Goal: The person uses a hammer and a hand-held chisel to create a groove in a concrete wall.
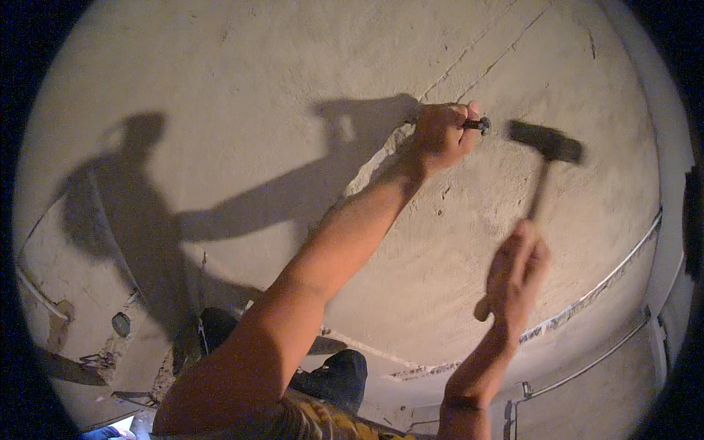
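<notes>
My left hand (444,131) is closed around a dark metal chisel (476,125) held against the plastered wall (286,60). The chisel's struck end sticks out to the right of my fist, while most of its shaft is hidden in the fingers. A rough chipped groove (379,159) runs down and left from that hand, partly behind my forearm. Two parallel cut lines (484,71) lead up and right from it. In my right hand (517,275) is the handle of a hammer (544,142). Its blurred dark head is just right of the chisel, apart from it.
My shadow (137,220) falls across the wall at left. Below, a long chipped channel (429,369) crosses the wall. A round recess (121,324) and a pipe (44,297) show at lower left. My dark-clothed knee (341,379) is beneath my arms.
</notes>
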`<state>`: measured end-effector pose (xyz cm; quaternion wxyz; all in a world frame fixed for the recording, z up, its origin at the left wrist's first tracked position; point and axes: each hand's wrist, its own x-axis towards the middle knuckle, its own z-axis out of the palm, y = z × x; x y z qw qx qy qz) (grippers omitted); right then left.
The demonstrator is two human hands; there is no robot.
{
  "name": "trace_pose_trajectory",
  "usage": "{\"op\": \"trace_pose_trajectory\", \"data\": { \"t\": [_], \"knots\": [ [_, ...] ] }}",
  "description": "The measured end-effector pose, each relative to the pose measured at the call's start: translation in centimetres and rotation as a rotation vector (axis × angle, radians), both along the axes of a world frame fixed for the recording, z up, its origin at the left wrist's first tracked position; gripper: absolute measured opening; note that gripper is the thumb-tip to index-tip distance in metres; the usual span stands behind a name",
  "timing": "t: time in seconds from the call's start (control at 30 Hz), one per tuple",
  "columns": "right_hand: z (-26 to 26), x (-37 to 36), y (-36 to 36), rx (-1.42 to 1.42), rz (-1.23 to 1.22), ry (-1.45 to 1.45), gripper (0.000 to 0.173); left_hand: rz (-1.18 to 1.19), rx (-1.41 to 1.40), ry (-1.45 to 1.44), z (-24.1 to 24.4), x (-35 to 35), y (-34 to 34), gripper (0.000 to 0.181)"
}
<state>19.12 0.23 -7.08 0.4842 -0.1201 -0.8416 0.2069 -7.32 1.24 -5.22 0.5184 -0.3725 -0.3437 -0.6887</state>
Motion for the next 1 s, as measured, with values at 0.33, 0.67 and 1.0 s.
{"op": "trace_pose_trajectory", "data": {
  "t": [0.33, 0.67, 1.0],
  "knots": [
    [0.5, 1.2, 0.7, 0.453, -0.247, 0.094, 0.034, -0.212, 0.036, -0.023, 0.7, 0.7, 0.8, 0.043],
    [6.1, 13.0, -0.4, 0.748, -0.354, 0.744, 0.027, -0.086, 0.067, 0.014, 0.9, 0.4, 0.6, 0.042],
    [4.5, 4.0, 1.1, 1.129, -0.462, 0.21, 0.028, -0.066, 0.001, 0.018, 1.3, -0.2, 0.1, 0.041]
  ]
}}
